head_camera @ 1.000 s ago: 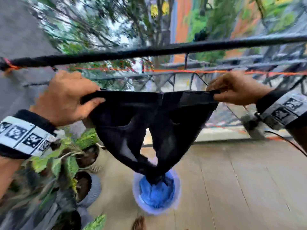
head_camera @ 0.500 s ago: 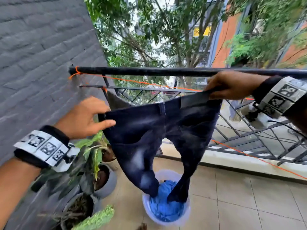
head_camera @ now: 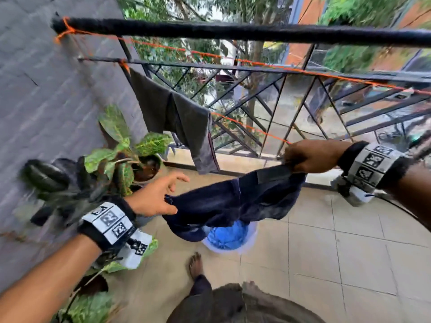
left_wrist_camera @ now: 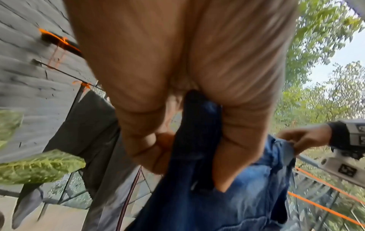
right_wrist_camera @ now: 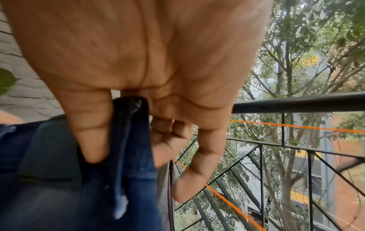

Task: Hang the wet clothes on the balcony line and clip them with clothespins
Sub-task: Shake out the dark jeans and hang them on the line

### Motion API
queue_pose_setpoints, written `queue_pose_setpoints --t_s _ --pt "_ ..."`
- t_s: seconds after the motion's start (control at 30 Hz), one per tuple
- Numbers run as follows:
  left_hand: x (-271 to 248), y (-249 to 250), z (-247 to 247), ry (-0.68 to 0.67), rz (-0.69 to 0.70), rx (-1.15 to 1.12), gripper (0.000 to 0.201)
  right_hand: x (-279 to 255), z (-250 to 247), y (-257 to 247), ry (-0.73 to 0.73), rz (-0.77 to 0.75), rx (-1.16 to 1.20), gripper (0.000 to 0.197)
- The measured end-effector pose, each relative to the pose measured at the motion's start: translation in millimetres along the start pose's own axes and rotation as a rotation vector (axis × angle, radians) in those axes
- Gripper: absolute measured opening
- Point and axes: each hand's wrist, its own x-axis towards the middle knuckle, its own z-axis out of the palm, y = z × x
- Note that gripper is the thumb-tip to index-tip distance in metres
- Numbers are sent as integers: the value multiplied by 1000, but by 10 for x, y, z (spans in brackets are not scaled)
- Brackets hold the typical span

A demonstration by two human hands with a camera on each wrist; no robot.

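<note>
Dark blue denim shorts (head_camera: 233,201) hang slack between my two hands at the waistband, well below the black top bar (head_camera: 233,31). My left hand (head_camera: 168,199) pinches the left waist edge between thumb and fingers; the left wrist view shows this pinch (left_wrist_camera: 193,164) on the denim (left_wrist_camera: 247,195). My right hand (head_camera: 293,159) grips the right waist corner just beside the lower orange clothesline (head_camera: 251,128), and the right wrist view shows its thumb and fingers (right_wrist_camera: 128,140) holding the waistband (right_wrist_camera: 130,125). A grey garment (head_camera: 177,117) hangs on that line. I see no clothespins.
A white bucket (head_camera: 253,238) with a blue cloth (head_camera: 228,236) stands on the tiled floor under the shorts. Potted plants (head_camera: 130,150) line the grey brick wall (head_camera: 46,89) at left. A metal railing (head_camera: 279,101) closes the balcony. My bare foot (head_camera: 196,264) is near the bucket.
Both hands have come down with the shorts, from beside the black bar to below the railing top. The shorts now sag more between them.
</note>
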Motion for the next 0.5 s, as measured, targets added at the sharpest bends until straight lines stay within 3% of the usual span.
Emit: queue_pose_setpoints --t_s 0.03,0.1,0.17,0.23,0.33,0.47,0.5 --pt "39 4 65 -73 -64 48 66 8 56 23 23 -31 29 7" --pt "100 -13 177 -176 -135 121 26 -17 129 92 56 -67 136 16" --pt "107 -49 216 -149 -111 175 23 -81 202 173 128 -36 260 24" --pt "139 -95 157 -23 -100 124 17 -153 295 279 251 -20 382 23" --pt "250 50 -57 231 2 120 38 -261 408 412 458 -25 587 13" --pt "533 645 -570 556 193 55 6 -434 170 466 871 -22 757 15" --pt "610 781 -718 631 222 18 13 -445 76 454 978 -22 775 16"
